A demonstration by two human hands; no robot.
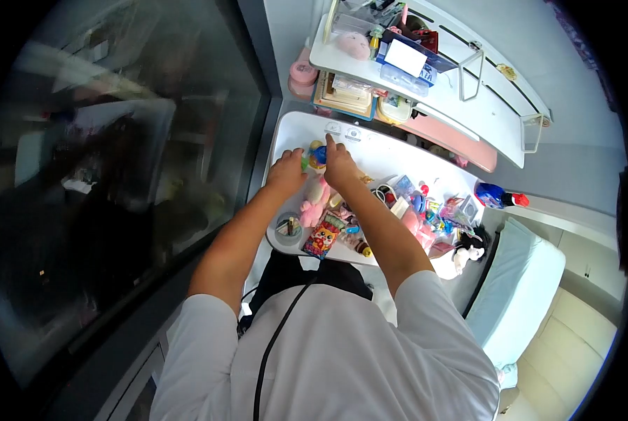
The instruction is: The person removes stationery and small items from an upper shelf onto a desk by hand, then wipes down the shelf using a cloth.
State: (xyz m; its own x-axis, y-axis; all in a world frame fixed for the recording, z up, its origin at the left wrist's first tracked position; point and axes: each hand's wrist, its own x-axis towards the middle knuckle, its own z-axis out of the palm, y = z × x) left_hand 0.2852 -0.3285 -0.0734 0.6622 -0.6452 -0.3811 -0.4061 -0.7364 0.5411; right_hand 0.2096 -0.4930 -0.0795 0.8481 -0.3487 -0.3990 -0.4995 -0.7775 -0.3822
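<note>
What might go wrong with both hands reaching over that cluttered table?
If the left hand or right hand draws back carelessly, it might sweep aside the pink plush toy lying close by. The colourful packet sits at the near edge of the table, so a bump could tip it off.

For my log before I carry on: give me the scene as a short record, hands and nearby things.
left hand: at a small green item; grip unclear
right hand: beside a blue item; grip unclear
surface: white table
plush: pink toy, nearer the body than the hands
near edge: cartoon-printed pouch, right of a round container
</note>
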